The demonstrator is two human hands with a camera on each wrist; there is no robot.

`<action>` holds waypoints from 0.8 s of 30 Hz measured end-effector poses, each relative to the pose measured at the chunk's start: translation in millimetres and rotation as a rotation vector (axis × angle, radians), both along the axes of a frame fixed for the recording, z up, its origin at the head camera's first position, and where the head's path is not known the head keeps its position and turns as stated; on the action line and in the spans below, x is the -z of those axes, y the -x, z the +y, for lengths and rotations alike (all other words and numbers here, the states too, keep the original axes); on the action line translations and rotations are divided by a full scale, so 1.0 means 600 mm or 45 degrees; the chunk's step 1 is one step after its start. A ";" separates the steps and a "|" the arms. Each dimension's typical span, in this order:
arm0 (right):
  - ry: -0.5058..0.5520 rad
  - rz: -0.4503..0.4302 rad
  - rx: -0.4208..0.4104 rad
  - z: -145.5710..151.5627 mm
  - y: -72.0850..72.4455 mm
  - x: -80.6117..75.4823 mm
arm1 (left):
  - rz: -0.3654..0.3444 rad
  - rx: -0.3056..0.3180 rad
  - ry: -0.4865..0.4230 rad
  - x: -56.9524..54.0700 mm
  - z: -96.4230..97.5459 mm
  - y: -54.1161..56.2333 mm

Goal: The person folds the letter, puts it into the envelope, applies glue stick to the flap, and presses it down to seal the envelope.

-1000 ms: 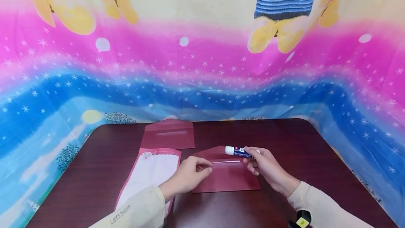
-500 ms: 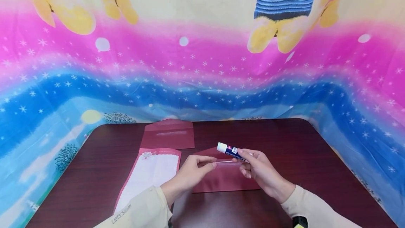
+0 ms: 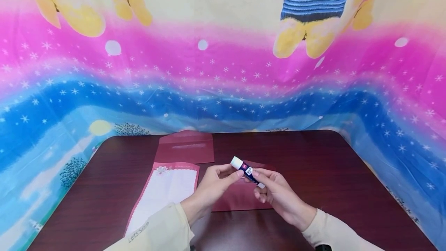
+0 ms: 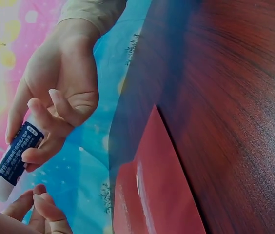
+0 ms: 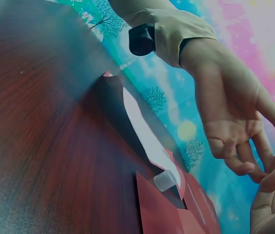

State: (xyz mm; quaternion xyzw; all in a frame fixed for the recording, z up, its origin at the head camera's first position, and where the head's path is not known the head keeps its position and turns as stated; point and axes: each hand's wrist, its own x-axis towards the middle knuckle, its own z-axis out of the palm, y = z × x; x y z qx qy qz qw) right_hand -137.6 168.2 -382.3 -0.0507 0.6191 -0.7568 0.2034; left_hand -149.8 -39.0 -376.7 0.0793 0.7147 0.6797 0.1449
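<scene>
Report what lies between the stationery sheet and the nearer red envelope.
In the right wrist view, a white cap lies between the stationery sheet and nearer envelope.

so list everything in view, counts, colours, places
cylindrical glue stick: one, navy and white, in right hand
flat paper envelopes: two, red, one near, one farther back
rectangular paper sheet: one, white with red border, left of nearer envelope
small cylindrical piece: one, white, beside nearer envelope
wood-grain table: one, maroon, under envelopes
printed cloth backdrop: one, multicoloured, behind table
compact wrist devices: two, black, one per wrist
fabric sleeves: two, cream, on forearms
bare hands: two, over nearer envelope
</scene>
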 end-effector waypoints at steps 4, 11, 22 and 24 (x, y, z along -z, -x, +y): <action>-0.009 0.010 -0.021 -0.005 -0.001 0.004 | -0.020 -0.014 -0.023 -0.001 0.000 0.003; 0.002 0.013 -0.085 -0.013 -0.002 0.013 | -0.025 -0.061 -0.061 -0.001 0.000 0.003; 0.009 -0.012 -0.259 0.009 -0.008 0.021 | 0.060 -0.162 -0.083 -0.004 -0.005 0.001; -0.048 0.023 -0.213 0.010 -0.008 0.021 | 0.077 -0.165 -0.092 -0.003 -0.005 0.001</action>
